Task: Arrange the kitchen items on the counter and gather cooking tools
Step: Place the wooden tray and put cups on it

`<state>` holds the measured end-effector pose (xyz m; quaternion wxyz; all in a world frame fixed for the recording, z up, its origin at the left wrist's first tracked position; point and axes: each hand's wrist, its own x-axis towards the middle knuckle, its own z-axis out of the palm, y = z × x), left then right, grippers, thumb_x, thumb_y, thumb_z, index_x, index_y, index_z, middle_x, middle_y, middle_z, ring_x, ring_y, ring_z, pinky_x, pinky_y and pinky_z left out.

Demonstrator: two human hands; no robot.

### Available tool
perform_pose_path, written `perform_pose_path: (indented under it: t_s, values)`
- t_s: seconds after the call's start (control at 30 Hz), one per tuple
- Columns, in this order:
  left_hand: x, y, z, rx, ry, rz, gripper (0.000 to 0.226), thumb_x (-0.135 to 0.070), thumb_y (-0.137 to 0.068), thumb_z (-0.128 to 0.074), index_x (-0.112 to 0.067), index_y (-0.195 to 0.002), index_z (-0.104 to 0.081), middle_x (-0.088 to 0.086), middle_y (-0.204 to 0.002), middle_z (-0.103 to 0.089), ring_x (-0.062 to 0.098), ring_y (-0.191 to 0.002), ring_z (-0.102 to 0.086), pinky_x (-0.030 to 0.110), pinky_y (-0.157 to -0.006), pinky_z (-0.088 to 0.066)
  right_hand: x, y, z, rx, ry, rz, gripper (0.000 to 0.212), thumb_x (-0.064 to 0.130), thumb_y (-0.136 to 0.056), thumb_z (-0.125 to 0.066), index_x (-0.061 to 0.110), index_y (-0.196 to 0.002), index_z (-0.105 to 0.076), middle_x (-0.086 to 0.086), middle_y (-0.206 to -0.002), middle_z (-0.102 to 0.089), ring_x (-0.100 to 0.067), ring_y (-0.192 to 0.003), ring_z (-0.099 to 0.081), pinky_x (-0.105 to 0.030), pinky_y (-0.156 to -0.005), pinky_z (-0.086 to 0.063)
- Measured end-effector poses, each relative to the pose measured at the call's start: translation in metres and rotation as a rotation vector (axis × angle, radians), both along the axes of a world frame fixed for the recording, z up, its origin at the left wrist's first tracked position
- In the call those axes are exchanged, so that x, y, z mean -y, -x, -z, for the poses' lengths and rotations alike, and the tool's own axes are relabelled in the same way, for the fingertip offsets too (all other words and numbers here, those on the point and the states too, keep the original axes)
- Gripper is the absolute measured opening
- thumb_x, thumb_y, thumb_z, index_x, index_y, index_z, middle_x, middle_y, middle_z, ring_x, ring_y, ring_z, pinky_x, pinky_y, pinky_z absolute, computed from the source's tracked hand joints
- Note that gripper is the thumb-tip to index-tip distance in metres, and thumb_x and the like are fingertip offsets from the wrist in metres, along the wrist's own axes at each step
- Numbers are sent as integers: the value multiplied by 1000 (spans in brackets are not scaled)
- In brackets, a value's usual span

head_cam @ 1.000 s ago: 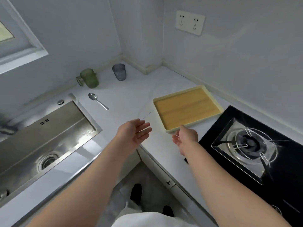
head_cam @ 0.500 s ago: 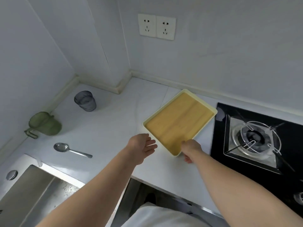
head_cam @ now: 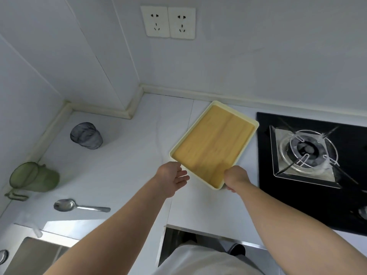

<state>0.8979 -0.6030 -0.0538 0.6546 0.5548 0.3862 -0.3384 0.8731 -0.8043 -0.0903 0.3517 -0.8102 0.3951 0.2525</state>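
Tray (head_cam: 214, 144) lying askew on the white counter (head_cam: 127, 167), far corner close to the back wall, right long edge just beside the black stove (head_cam: 309, 167) with only a thin strip of counter between. Right hand (head_cam: 235, 180) at the tray's near right corner, fingers curled over the rim and gripping it. Left hand (head_cam: 172, 178) just beside the near left edge, palm turned inward, fingers spread wide, holding nothing; contact with the rim not clear. Broad bare stretch of counter left of the tray, running to the corner. Further left, well apart from the tray: grey cup (head_cam: 86, 135) upright near the wall trim, green mug (head_cam: 33, 178) by the left wall, spoon (head_cam: 79, 206) flat in front of it, bowl to the left. Sink (head_cam: 35, 253) at the lower left, past the spoon. Counter front edge near, close below both forearms.
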Motion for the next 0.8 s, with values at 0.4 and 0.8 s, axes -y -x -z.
perform_pose_path:
  t_s: [0.4, 0.8]
  values:
    - [14, -26, -14, -57, 24, -102, 53, -16, -95, -59, -4, -143, -38, 21, -118, -54, 39, -108, -60, 51, -105, -46, -9, -3, -58, 467, -367, 384, 28, 21, -89, -64, 16, -106, -42, -4, -95, -58, -24, -85, -66, -46, -79, -61]
    - [51, -38, -85, 119, 69, -368, 49, 10, -84, -40, -19, -122, -55, 9, -110, -51, 33, -101, -52, 49, -83, -54, 15, 10, -106, 648, -634, 468, 37, 12, -87, -66, 6, -122, -55, -11, -110, -70, -25, -88, -73, -40, -77, -63]
